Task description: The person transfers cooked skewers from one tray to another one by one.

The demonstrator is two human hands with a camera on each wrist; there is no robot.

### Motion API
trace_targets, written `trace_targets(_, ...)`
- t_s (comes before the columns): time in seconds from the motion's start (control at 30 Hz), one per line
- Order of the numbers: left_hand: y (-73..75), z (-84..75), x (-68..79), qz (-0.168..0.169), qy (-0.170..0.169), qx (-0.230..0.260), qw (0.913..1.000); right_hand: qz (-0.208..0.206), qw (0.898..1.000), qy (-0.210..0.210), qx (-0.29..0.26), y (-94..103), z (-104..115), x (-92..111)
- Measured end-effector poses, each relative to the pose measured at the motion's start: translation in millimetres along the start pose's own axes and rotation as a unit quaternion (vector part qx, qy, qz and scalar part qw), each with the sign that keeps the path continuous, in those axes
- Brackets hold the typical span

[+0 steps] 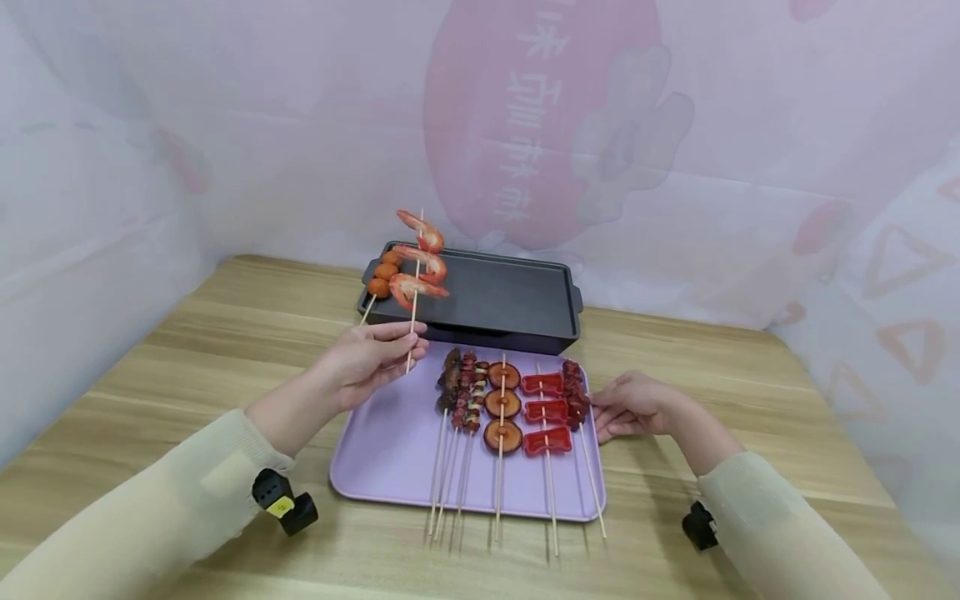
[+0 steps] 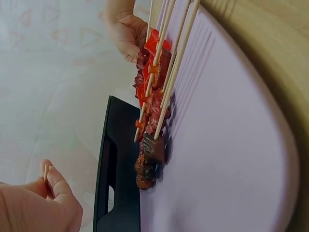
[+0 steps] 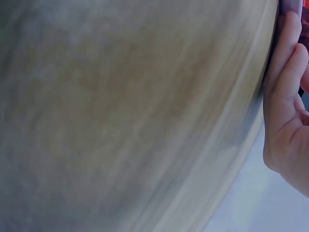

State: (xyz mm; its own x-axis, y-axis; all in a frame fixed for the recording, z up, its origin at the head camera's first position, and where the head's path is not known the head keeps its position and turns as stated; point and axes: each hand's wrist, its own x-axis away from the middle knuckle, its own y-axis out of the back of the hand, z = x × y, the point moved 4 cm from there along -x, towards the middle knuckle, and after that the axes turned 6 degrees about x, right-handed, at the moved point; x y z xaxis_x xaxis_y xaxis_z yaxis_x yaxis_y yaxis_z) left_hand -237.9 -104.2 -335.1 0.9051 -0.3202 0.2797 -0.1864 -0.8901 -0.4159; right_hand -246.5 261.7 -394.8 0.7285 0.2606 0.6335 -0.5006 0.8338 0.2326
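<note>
My left hand [image 1: 378, 358] pinches the bare lower stick of a shrimp skewer [image 1: 429, 267], tilted up before the black grill pan [image 1: 510, 292]. In the left wrist view only a short bit of that stick shows between thumb and fingers. My right hand [image 1: 633, 406] touches the right edge of the lilac tray [image 1: 390, 458], its fingers fairly straight in the right wrist view; the thumb is largely hidden there. Beside those fingers lies a dark red meat skewer [image 1: 574, 393]. An orange ball skewer [image 1: 386, 272] rests at the pan's left end, its stick partly behind my left hand.
On the tray's right half lie mushroom slice skewers [image 1: 502, 405], a red pepper skewer [image 1: 546, 412] and several narrow meat skewers [image 1: 465, 392], sticks overhanging the front edge. The pan stands behind the tray on a wooden table [image 1: 225, 358]. Printed cloth [image 1: 315, 150] hangs around the back and sides.
</note>
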Motion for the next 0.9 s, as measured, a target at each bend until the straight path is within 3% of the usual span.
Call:
trace_targets(0.33, 8.7, 8.2, 20.6, -0.007, 0.020, -0.024, 0.9995, 0.006, 1.000, 0.003, 0.004, -0.2, -1, 2)
trace_targets(0.7, 16.7, 26.8, 42.8, 0.021, 0.027, -0.068, 0.9971, 0.007, 1.000, 0.000, 0.010, 1.3, 1, 1)
trace_targets(0.9, 22.0, 36.7, 46.9, 0.035, 0.047, -0.055, 0.9968, 0.007, 1.000, 0.004, 0.010, 0.7, 2, 3)
